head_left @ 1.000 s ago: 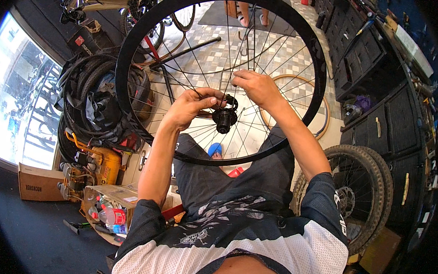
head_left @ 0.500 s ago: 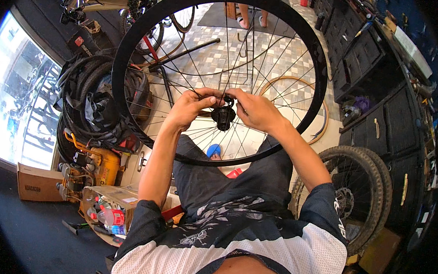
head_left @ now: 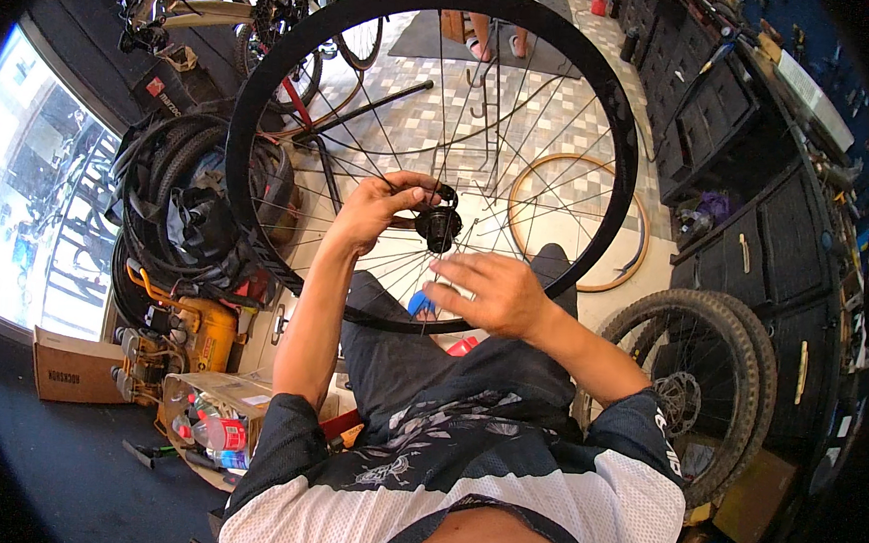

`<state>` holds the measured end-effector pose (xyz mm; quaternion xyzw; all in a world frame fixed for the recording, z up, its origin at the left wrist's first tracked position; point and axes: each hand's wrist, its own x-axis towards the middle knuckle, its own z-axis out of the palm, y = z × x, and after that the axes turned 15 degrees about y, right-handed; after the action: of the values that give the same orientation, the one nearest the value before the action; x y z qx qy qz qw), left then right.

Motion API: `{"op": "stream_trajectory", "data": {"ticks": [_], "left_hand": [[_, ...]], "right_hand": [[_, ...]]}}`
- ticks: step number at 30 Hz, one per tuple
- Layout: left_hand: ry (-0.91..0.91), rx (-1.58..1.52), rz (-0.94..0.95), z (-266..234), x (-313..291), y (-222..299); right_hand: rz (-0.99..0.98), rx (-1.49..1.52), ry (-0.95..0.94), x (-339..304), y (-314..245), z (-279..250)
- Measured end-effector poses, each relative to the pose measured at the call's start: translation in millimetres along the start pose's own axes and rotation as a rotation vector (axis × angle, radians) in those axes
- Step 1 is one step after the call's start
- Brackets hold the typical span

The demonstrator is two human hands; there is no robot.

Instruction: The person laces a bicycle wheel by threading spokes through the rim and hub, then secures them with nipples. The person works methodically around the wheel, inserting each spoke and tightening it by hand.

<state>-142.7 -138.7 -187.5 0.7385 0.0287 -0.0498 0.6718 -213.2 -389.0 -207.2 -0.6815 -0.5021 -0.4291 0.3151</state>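
Where spokes (head_left: 413,260) converge, the left hand (head_left: 366,214) holds a cylindrical hub (head_left: 439,229).

The left hand (head_left: 373,211) holds a black bicycle wheel (head_left: 623,174) at its hub (head_left: 439,230); the right hand (head_left: 493,293) is apart from the hub on its near side, fingers loosely bent. Tyres (head_left: 170,161) and a yellow tank (head_left: 216,333) sit left, drawers (head_left: 790,234) right, another person's legs (head_left: 480,31) far.

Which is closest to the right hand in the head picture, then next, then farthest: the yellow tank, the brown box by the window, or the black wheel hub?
1. Black wheel hub: just beyond the right hand, slightly left.
2. Yellow tank: well off to the left.
3. Brown box: even farther left.
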Motion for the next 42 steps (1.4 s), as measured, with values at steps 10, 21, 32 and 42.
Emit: {"op": "stream_trajectory", "data": {"ticks": [10, 21, 32, 42], "left_hand": [[0.021, -0.015, -0.016, 0.2, 7.8, -3.2], [-0.017, -0.022, -0.030, -2.2, 2.2, 1.2], [-0.070, -0.031, -0.026, -5.9, 0.1, 0.6], [-0.080, -0.028, 0.016, -6.7, -0.3, -0.6]], "right_hand": [[-0.008, 0.120, 0.029, 13.6, -32.2, -26.4], [0.905, 0.625, 0.743, 7.1, 43.9, -44.9], [1.149, 0.783, 0.280, 48.9, 94.9, 3.7], [1.091, 0.687, 0.238, 67.4, 81.7, 31.4]]}}
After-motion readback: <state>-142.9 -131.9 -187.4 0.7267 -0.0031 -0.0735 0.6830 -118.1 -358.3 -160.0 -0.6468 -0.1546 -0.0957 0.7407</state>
